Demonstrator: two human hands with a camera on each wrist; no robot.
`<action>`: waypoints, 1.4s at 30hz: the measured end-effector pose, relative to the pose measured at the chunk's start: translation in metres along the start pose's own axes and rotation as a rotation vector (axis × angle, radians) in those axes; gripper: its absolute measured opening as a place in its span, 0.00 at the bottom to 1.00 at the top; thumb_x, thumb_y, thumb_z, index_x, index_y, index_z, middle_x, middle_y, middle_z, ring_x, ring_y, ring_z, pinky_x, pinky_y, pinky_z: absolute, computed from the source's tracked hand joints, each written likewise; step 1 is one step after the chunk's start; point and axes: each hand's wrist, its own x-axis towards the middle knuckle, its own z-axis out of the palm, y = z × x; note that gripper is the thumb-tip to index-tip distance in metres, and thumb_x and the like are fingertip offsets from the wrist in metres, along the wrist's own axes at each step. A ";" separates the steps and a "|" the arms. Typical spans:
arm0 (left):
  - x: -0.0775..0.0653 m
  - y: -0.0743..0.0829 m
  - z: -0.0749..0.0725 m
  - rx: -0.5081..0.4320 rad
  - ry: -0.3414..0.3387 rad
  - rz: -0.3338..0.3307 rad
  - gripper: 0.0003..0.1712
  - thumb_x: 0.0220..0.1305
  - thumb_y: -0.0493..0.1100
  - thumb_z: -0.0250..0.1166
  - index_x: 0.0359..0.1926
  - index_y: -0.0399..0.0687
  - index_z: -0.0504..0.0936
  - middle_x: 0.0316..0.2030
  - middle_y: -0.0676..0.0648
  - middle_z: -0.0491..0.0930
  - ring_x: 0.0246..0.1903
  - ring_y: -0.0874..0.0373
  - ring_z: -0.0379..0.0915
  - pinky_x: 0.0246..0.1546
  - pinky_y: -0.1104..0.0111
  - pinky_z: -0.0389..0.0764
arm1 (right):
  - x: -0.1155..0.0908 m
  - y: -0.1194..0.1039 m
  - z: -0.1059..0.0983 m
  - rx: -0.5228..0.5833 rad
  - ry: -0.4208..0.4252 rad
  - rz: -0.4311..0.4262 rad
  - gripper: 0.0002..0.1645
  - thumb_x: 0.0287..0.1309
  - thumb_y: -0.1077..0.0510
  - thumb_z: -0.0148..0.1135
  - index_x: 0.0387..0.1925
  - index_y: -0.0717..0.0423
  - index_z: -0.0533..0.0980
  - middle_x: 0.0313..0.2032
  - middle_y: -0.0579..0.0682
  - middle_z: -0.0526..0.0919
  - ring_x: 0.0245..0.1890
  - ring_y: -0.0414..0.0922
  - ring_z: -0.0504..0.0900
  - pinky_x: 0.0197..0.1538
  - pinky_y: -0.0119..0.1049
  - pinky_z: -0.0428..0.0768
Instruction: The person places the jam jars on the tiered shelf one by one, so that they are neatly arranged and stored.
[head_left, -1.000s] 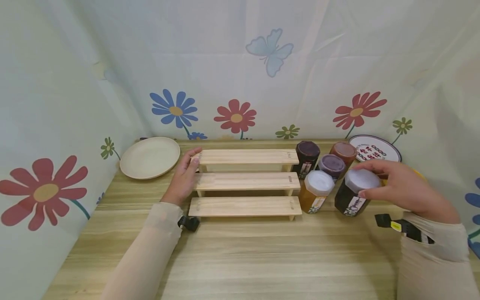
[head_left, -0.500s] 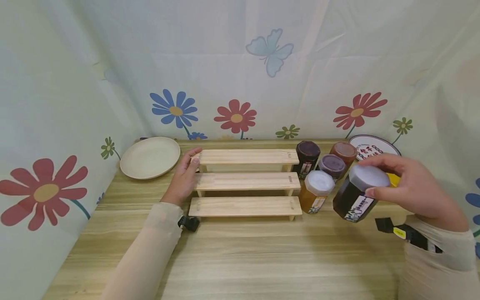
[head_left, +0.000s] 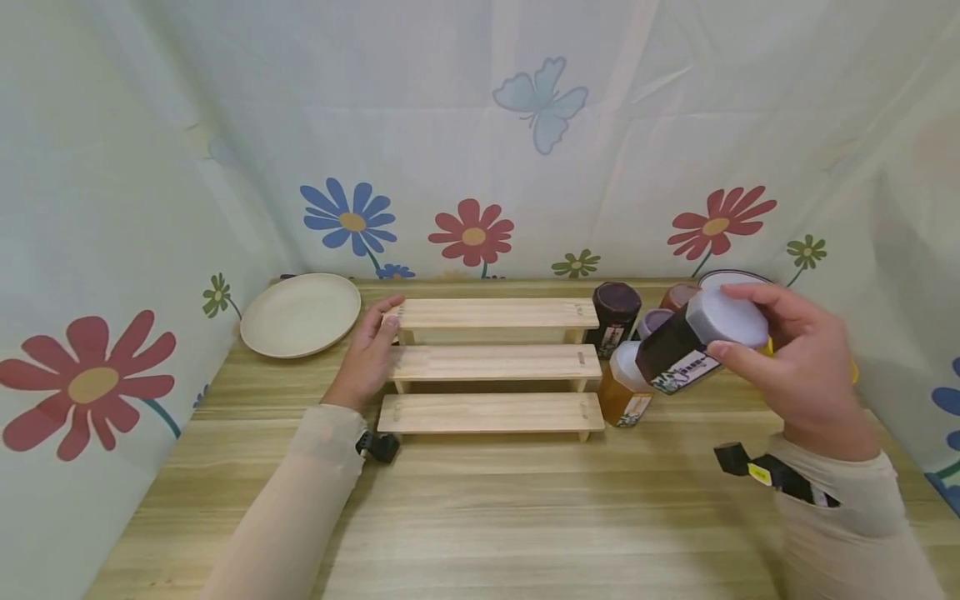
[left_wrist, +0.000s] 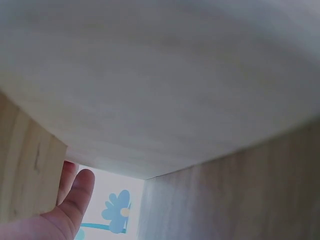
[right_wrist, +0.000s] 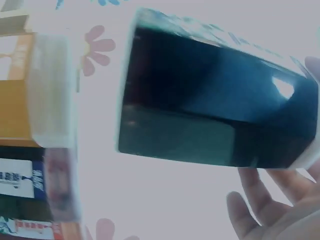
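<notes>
My right hand (head_left: pixel 810 367) holds a dark jar (head_left: pixel 671 354) by its whitish lid, thumb in front and fingers behind. The jar is raised and tipped, its base pointing left and overlapping an amber jar (head_left: pixel 621 404) in the head view. Its dark faceted side (right_wrist: pixel 215 100) fills much of the right wrist view. At the left end of a three-step wooden rack (head_left: pixel 495 364), my left hand (head_left: pixel 363 358) grips the upper step's end. In the left wrist view, its fingers (left_wrist: pixel 80 192) reach past the edge of a wooden board (left_wrist: pixel 30 165).
Right of the rack stand a dark jar (head_left: pixel 617 308), a purple-lidded jar (head_left: pixel 654 322) and a red-lidded jar (head_left: pixel 678 295). A cream plate (head_left: pixel 300 317) lies at the back left. A printed plate (head_left: pixel 731 277) is partly hidden behind the raised jar. Something yellow shows behind the right hand.
My right hand has lifted the dark jar off the table and tilted it, first rightward, then back left and up toward the other jars. The left hand has stayed on the rack.
</notes>
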 end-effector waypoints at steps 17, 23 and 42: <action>0.013 -0.035 -0.003 -0.008 0.014 0.021 0.26 0.87 0.49 0.43 0.79 0.54 0.63 0.77 0.43 0.61 0.72 0.45 0.61 0.75 0.47 0.59 | 0.006 0.022 0.032 -0.059 0.168 -0.069 0.31 0.49 0.79 0.74 0.58 0.68 0.82 0.55 0.46 0.83 0.49 0.45 0.81 0.53 0.22 0.80; 0.013 -0.036 -0.004 -0.007 0.011 0.032 0.26 0.87 0.51 0.44 0.79 0.53 0.64 0.77 0.43 0.62 0.72 0.45 0.61 0.76 0.48 0.58 | 0.007 0.025 0.032 -0.144 0.144 -0.023 0.30 0.55 0.74 0.74 0.61 0.62 0.82 0.56 0.39 0.82 0.49 0.43 0.79 0.51 0.20 0.79; 0.014 -0.038 -0.004 0.012 0.014 0.038 0.27 0.87 0.51 0.44 0.79 0.53 0.64 0.77 0.43 0.62 0.72 0.46 0.62 0.76 0.48 0.58 | 0.005 0.023 0.036 -0.267 0.031 -0.051 0.32 0.62 0.66 0.73 0.68 0.52 0.80 0.60 0.39 0.79 0.52 0.38 0.75 0.54 0.18 0.73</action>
